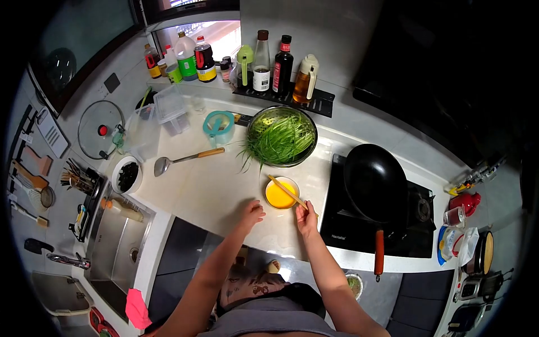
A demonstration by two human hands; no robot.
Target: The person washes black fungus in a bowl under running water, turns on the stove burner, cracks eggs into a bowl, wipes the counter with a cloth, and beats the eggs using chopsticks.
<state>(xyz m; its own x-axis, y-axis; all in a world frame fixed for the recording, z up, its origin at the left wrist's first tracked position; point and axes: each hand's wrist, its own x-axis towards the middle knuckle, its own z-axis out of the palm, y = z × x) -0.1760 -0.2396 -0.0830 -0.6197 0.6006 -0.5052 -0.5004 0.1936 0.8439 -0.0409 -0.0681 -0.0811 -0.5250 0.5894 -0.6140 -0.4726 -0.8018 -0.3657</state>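
Observation:
A small bowl of yellow beaten egg stands on the pale counter, with wooden chopsticks slanting across it. My right hand is closed around the lower right end of the chopsticks, beside the bowl. To the left of the bowl, my left hand is held apart from it, its fingers loosely curled and some hidden; whether anything is between them cannot be made out. Behind the bowl, long green leafy stalks fill a metal colander, a few hanging over its left side.
A black wok with a wooden handle rests on the stove at the right. A spatula, a teal-lidded container and a bowl of black pieces are on the left counter. Bottles line the back; the sink is far left.

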